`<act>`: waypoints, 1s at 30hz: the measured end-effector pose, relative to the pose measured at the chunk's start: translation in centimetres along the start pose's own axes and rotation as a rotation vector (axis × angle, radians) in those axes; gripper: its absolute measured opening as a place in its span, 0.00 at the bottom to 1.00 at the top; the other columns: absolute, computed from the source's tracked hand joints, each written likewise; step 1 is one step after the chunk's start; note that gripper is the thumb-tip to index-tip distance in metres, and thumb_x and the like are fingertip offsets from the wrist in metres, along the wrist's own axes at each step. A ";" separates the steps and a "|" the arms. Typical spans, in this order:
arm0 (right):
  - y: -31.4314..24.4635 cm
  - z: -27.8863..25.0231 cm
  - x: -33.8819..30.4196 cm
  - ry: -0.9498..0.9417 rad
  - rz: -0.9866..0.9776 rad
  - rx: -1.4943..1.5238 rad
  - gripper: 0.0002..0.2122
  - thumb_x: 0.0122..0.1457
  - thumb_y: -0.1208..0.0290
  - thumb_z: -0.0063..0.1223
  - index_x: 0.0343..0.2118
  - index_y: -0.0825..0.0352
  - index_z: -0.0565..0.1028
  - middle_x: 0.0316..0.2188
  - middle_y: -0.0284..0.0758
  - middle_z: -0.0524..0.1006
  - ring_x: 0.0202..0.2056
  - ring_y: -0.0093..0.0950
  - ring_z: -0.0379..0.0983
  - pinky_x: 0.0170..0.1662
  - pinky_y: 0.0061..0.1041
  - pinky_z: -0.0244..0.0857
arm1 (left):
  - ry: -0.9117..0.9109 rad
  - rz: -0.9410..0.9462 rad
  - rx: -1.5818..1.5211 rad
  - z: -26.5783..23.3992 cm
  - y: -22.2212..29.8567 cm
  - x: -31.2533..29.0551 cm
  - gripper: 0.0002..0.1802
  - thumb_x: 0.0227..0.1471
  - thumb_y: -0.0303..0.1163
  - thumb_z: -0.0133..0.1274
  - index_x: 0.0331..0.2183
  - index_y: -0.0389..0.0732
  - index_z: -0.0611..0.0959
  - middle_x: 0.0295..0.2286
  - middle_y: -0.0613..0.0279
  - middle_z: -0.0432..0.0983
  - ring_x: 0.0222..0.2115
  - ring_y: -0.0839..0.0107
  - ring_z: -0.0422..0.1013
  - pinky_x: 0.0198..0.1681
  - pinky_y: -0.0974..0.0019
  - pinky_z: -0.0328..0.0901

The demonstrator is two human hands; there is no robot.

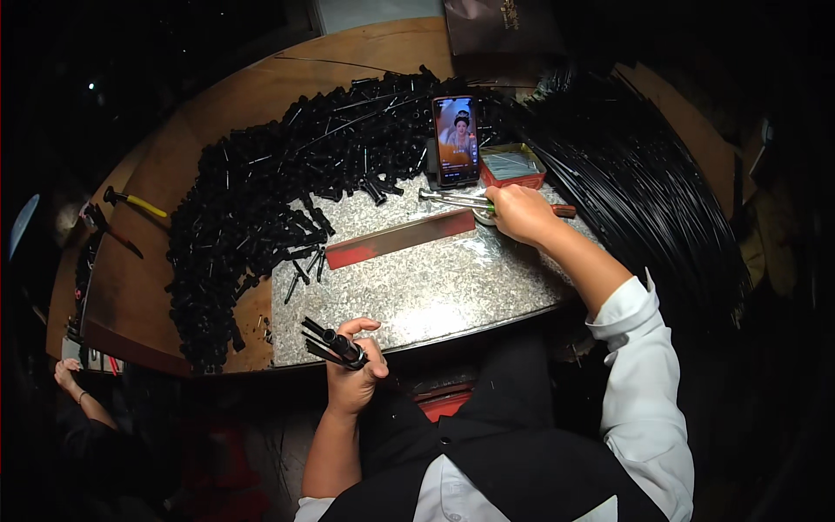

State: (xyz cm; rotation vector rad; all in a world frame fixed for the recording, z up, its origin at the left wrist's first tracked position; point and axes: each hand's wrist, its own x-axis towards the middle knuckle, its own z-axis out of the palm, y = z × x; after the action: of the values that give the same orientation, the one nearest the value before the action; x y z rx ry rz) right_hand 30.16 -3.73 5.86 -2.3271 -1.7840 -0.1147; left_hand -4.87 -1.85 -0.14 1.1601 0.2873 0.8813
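Note:
My left hand (355, 376) is raised at the near edge of the work surface. Its fingers are closed around a black tubular piece (351, 355), with several thin black rods fanning out to the left. Below the phone, my right hand (520, 214) curls over a slender metal tool (452, 199). A reddish handle end (564, 210) shows past the hand; the hand hides the tool's middle, and I cannot tell its exact kind. Close to this hand lies a long red-brown bar (400, 237), slanted across the speckled grey slab (417, 304).
A large heap of black tubular pieces (287, 157) curves along the left and back. Long black rods (644, 165) lie bundled at right. A lit phone (456, 139) stands beside a red box (515, 163) of thin pieces. Far left are a yellow-handled hammer (135, 203) and another person's hand (66, 372).

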 end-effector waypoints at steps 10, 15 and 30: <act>0.1 2.2 3.4 -0.158 -0.005 -0.119 0.10 0.50 0.74 0.47 0.31 0.69 0.79 0.34 0.47 0.78 0.38 0.42 0.76 0.41 0.38 0.70 | -0.017 -0.015 -0.037 -0.4 0.0 -0.1 0.35 0.40 0.29 0.67 0.46 0.29 0.65 0.14 0.70 0.66 0.17 0.81 0.64 0.24 0.78 0.60; -0.1 1.9 3.5 -0.158 -0.010 -0.111 0.10 0.49 0.74 0.47 0.30 0.69 0.79 0.33 0.46 0.78 0.38 0.41 0.76 0.40 0.37 0.70 | -0.018 -0.024 -0.028 -0.4 -0.1 0.0 0.36 0.40 0.29 0.67 0.46 0.29 0.64 0.14 0.70 0.66 0.16 0.81 0.64 0.24 0.78 0.61; 1.2 2.7 2.9 0.002 -0.042 -0.072 0.08 0.49 0.75 0.48 0.31 0.70 0.76 0.31 0.47 0.78 0.36 0.43 0.76 0.39 0.38 0.70 | -0.009 -0.055 -0.010 -0.3 -0.2 0.5 0.37 0.39 0.32 0.68 0.46 0.30 0.65 0.14 0.71 0.66 0.17 0.81 0.64 0.25 0.79 0.61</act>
State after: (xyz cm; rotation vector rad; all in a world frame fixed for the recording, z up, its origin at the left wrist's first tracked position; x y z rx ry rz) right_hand 31.87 -0.74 3.67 -2.3372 -1.8583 -0.1913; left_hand -4.68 -1.31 -0.35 1.1414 0.3054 0.8284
